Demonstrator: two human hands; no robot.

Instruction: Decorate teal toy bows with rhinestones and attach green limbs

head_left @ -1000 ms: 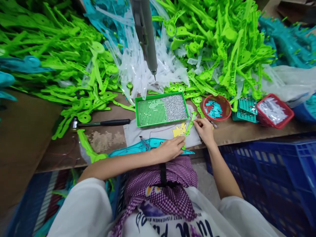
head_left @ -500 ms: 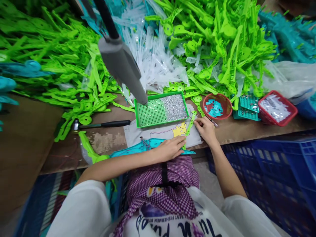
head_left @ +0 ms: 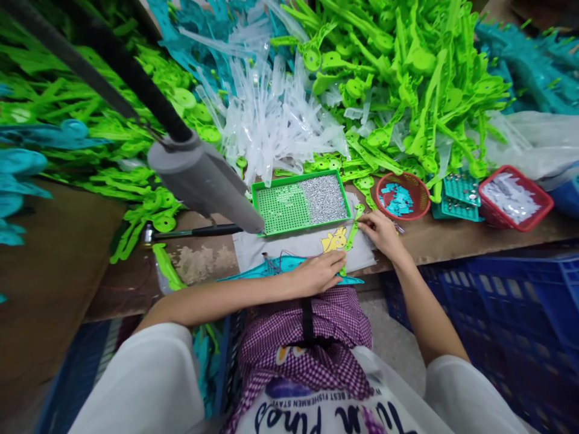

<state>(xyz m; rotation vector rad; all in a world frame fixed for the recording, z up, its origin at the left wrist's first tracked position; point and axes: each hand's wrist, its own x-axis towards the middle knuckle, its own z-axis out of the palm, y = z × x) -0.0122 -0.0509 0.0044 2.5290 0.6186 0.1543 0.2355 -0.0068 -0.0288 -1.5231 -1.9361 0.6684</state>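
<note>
My left hand (head_left: 319, 272) lies over a long teal plastic part (head_left: 246, 275) at the table's front edge. Its fingers hold down the lower end of a slim light-green plastic part (head_left: 352, 234), which crosses the teal one and points away from me. Close to the green part's upper end, my right hand (head_left: 382, 234) is closed in a pinch. What its fingertips hold is too small to make out. Thin dark wires (head_left: 283, 256) run up from the teal part. Beneath both parts lies a pale cloth (head_left: 307, 242) with a yellow cartoon figure.
A green tray (head_left: 294, 229) of small metal pieces stands behind the cloth. A grey hanging tool (head_left: 208, 181) reaches its left edge, near a hammer (head_left: 199, 231). Red baskets (head_left: 426, 208) stand at right. Green parts (head_left: 416, 78) and clear plastic pieces (head_left: 280, 114) heap behind.
The hanging grey tool has swung down and left, its tip now at the tray's lower left corner. The view has shifted slightly; both hands stay nearly in place.
</note>
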